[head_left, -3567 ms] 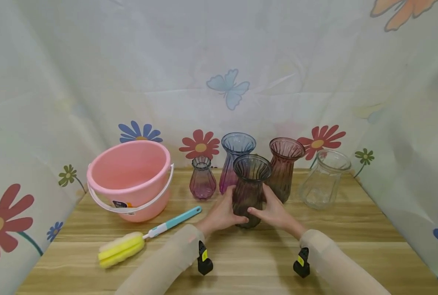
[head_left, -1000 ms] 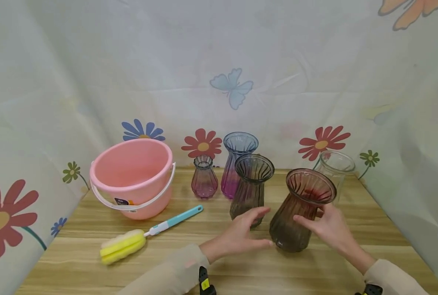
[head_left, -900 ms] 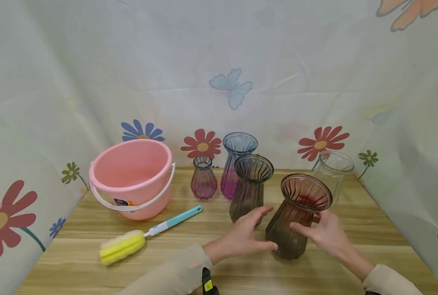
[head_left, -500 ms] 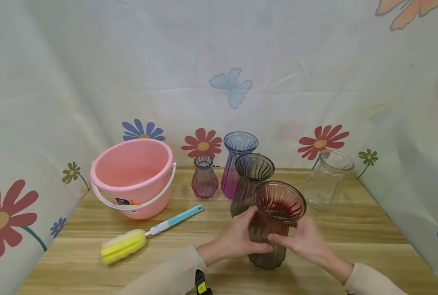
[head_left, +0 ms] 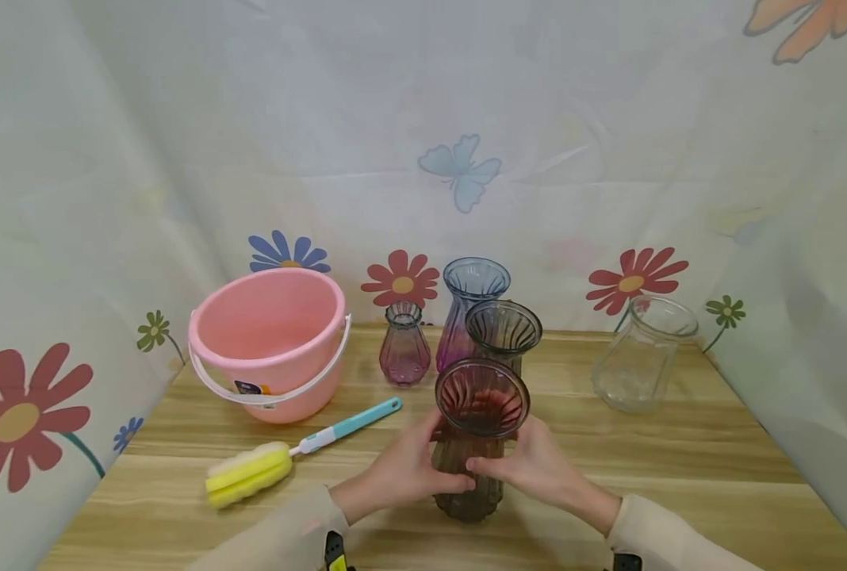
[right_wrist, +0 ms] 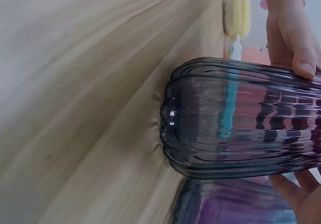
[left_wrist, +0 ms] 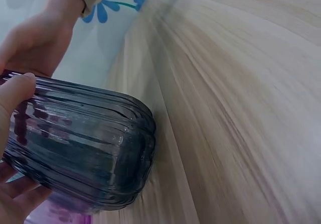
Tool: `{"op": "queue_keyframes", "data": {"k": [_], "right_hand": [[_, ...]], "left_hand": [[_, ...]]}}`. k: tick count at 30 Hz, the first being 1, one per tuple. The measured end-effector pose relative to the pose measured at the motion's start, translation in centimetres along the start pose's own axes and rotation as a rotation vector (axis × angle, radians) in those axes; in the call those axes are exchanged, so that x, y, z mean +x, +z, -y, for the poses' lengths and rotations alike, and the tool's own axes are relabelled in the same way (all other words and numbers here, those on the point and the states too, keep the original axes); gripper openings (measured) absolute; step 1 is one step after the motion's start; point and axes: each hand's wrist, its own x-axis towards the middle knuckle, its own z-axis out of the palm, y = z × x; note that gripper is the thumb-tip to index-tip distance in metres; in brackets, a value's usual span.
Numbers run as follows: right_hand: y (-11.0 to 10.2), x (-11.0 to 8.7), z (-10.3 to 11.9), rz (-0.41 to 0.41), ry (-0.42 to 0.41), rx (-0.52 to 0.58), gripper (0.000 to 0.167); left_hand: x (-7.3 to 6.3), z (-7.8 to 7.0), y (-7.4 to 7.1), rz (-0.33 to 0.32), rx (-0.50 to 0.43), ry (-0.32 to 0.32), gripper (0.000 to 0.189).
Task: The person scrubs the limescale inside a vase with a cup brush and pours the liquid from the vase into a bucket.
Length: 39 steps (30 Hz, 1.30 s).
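Observation:
A ribbed glass vase (head_left: 469,476) with a wine-red flared rim and a smoky grey body is upright at the front middle in the head view. My left hand (head_left: 402,472) and right hand (head_left: 545,468) grip it from both sides, thumbs on the near face. Both wrist views show the clear ribbed base of this vase (left_wrist: 90,143) at the wooden tabletop; whether it touches the wood I cannot tell. Just behind it stands a smoky grey vase (head_left: 503,329), its lower part hidden. Further back are a blue-to-purple vase (head_left: 459,325) and a small purple vase (head_left: 404,353).
A clear glass vase (head_left: 634,369) stands at the right rear. On the left is a pink bucket (head_left: 291,385) with a white handle. A yellow sponge brush (head_left: 252,472) with a teal handle lies before it. Flower-printed sheets surround the wooden table (head_left: 680,507).
Both hands were on the grey vase at first. My right hand then brought the wine-red vase from the rear right to front middle, and my left hand joined in gripping it.

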Motion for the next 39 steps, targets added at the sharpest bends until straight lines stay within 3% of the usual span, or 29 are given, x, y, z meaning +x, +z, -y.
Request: {"op": "queue_keyframes", "data": {"k": [4,9,14,21,24,28,31,35,39], "right_hand": [[0.8,1.1,0.6,-0.004,-0.031,-0.035,0.064],[1.5,2.1,0.7,0.002,-0.057,-0.058,0.066],[1.9,2.3,0.3,0.007,-0.044,-0.068,0.063],[2.2,2.3,0.0,0.043,-0.054,-0.044,0.069],[2.3,2.2,-0.2,0.063,-0.049,-0.030,0.073],[2.4,1.8,-0.5,0.100,-0.011,-0.015,0.075],[2.5,1.6,-0.7,0.117,0.016,-0.013,0.075],[2.6,1.4,-1.1,0.119,0.014,-0.020,0.075],[2.7,1.5,-1.3,0.118,0.003,-0.016,0.078]], "left_hand": [[-0.5,0.2,-1.2,-0.017,0.014,-0.034,0.083],[-0.8,0.7,-2.2,-0.047,0.045,0.007,0.083],[-0.8,1.3,-2.3,-0.065,0.064,0.037,0.082],[-0.9,1.5,-2.5,-0.054,0.077,0.022,0.087],[-1.2,1.4,-2.9,-0.008,0.118,-0.027,0.097],[-2.0,1.6,-4.3,0.057,0.191,-0.147,0.100],[-2.2,2.3,-5.8,0.034,0.259,-0.173,0.089],[-1.4,3.6,-7.3,-0.035,0.374,-0.193,0.072],[-0.2,4.9,-7.6,-0.006,0.526,-0.342,0.063]]}}
